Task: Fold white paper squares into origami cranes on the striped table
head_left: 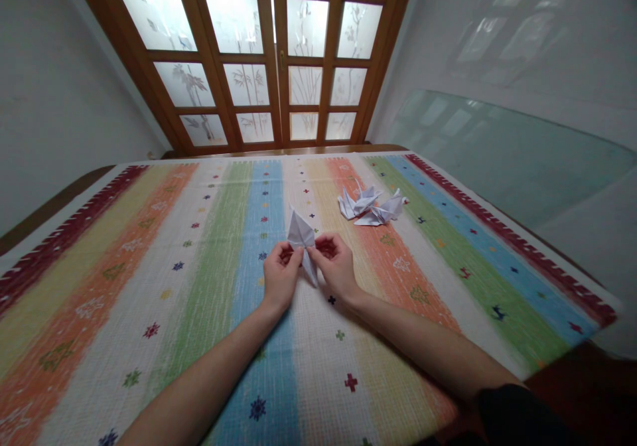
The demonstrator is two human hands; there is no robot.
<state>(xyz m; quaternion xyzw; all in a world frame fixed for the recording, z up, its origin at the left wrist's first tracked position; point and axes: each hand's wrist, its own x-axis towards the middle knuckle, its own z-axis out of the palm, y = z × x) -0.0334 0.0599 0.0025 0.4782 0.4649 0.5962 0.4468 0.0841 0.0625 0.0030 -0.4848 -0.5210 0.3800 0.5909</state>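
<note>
Between my two hands is a folded piece of white paper (pixel 301 228), a narrow diamond with one point away from me and the other toward me. My left hand (pixel 283 270) pinches its left side at the middle, thumb on top. On the opposite side my right hand (pixel 336 263) pinches it the same way, with the two thumbs close together. The lower point shows below the thumbs; the fingers under the paper are partly hidden. Folded white paper cranes (pixel 381 210) sit close together beyond my right hand, touching or overlapping.
A striped tablecloth (pixel 209 260) with small printed figures covers the table. Wooden doors (pixel 276 68) with frosted panes stand past the far edge. White walls rise on both sides, and a pale glass-like panel (pixel 497 141) is along the right one.
</note>
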